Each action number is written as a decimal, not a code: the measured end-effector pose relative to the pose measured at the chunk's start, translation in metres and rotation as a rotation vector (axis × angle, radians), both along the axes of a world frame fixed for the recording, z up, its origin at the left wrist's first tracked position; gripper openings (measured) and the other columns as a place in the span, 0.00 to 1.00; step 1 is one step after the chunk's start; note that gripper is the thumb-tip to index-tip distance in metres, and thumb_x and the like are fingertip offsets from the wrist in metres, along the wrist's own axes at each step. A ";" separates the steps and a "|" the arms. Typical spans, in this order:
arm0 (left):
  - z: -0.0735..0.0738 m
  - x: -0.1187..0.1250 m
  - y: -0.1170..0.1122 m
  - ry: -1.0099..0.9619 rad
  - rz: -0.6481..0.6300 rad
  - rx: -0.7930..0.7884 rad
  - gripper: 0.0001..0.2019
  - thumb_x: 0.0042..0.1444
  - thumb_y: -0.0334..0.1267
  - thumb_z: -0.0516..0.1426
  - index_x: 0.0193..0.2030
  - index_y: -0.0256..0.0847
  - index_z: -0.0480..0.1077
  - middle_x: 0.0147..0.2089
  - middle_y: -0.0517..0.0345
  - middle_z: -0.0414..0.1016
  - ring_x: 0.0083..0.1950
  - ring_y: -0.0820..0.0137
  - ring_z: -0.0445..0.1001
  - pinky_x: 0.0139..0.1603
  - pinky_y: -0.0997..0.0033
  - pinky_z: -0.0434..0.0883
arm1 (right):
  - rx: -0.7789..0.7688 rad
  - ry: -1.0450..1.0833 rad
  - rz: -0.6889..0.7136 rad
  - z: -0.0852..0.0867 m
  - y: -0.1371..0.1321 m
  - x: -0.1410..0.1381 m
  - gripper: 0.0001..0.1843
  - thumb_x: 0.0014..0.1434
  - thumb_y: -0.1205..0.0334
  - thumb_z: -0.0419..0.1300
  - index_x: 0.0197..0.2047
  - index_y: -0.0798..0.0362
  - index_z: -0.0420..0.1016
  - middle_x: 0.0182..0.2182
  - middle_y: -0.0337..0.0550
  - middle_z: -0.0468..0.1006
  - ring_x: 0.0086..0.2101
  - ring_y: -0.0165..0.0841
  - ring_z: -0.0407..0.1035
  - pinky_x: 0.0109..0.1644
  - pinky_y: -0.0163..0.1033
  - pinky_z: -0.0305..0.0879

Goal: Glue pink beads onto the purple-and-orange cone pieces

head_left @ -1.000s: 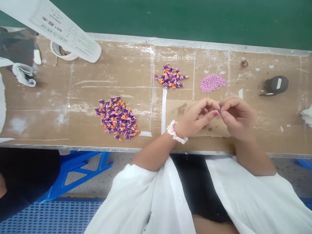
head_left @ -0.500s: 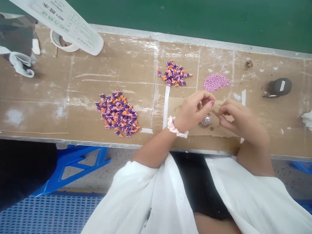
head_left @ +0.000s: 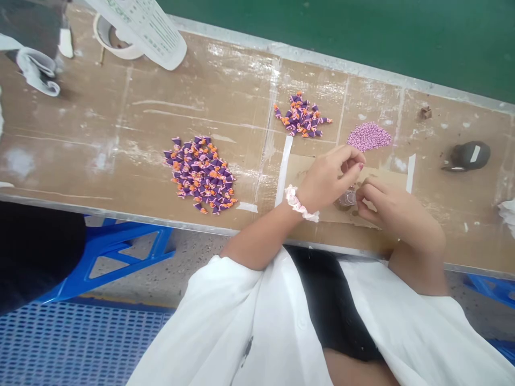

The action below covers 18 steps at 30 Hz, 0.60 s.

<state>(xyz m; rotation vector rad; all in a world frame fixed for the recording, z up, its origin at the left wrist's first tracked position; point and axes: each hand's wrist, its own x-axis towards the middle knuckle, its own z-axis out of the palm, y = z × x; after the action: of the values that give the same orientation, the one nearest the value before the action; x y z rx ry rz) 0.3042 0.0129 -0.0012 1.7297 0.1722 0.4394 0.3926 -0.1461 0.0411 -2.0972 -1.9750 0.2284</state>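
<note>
My left hand (head_left: pixel 326 176), with a pale pink scrunchie (head_left: pixel 300 203) at its wrist, is pinched above a cardboard sheet (head_left: pixel 301 165). What its fingertips hold is too small to make out. My right hand (head_left: pixel 392 212) is also pinched, its fingertips beside a small clear round container (head_left: pixel 347 198) on the sheet. Whether anything is between those fingertips does not show. Just beyond the left fingers lies a heap of tiny pink pieces (head_left: pixel 369 136). A smaller pile of purple-and-orange figures (head_left: pixel 302 117) sits to its left.
A larger pile of the same purple-and-orange figures (head_left: pixel 201 174) lies left of my arm. Toward the far left are a tape roll (head_left: pixel 116 40) and a translucent printed bottle (head_left: pixel 161 40). A dark rounded object (head_left: pixel 469 155) stands at right. Blue stools (head_left: pixel 120 252) show below the table edge.
The view has shifted, so the table things appear moved and slightly turned. My right hand has come closer to the clear container and my left hand. The left hand stays pinched.
</note>
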 end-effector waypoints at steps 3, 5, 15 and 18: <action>0.001 -0.001 0.000 -0.004 0.002 0.035 0.04 0.61 0.31 0.52 0.37 0.38 0.68 0.35 0.60 0.71 0.35 0.77 0.68 0.42 0.74 0.67 | 0.013 -0.028 0.010 0.001 0.000 -0.001 0.09 0.63 0.71 0.52 0.32 0.51 0.60 0.28 0.41 0.66 0.27 0.33 0.60 0.31 0.38 0.59; 0.000 -0.002 0.001 -0.004 0.001 0.044 0.04 0.61 0.31 0.52 0.37 0.38 0.68 0.35 0.60 0.72 0.35 0.77 0.68 0.42 0.74 0.67 | 0.023 -0.020 0.011 0.001 -0.002 0.001 0.09 0.63 0.71 0.53 0.32 0.51 0.60 0.28 0.40 0.65 0.28 0.32 0.61 0.32 0.37 0.59; 0.017 -0.006 0.002 0.075 0.041 0.478 0.07 0.65 0.33 0.51 0.45 0.35 0.69 0.46 0.49 0.75 0.48 0.69 0.72 0.54 0.68 0.69 | 0.128 0.070 0.020 -0.003 -0.009 0.013 0.10 0.64 0.70 0.56 0.35 0.49 0.58 0.30 0.37 0.66 0.29 0.30 0.64 0.34 0.36 0.61; 0.043 -0.034 0.008 0.242 0.087 0.754 0.09 0.65 0.36 0.53 0.49 0.37 0.70 0.52 0.45 0.74 0.56 0.61 0.71 0.59 0.61 0.67 | 0.191 0.021 0.056 -0.006 -0.007 0.014 0.11 0.63 0.70 0.58 0.36 0.48 0.58 0.28 0.36 0.66 0.27 0.30 0.63 0.31 0.36 0.61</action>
<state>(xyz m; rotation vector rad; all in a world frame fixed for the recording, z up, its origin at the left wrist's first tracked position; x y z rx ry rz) 0.2700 0.0212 0.0414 2.5266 0.2786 0.3796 0.4061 -0.1532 0.0354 -1.9150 -1.9613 0.0676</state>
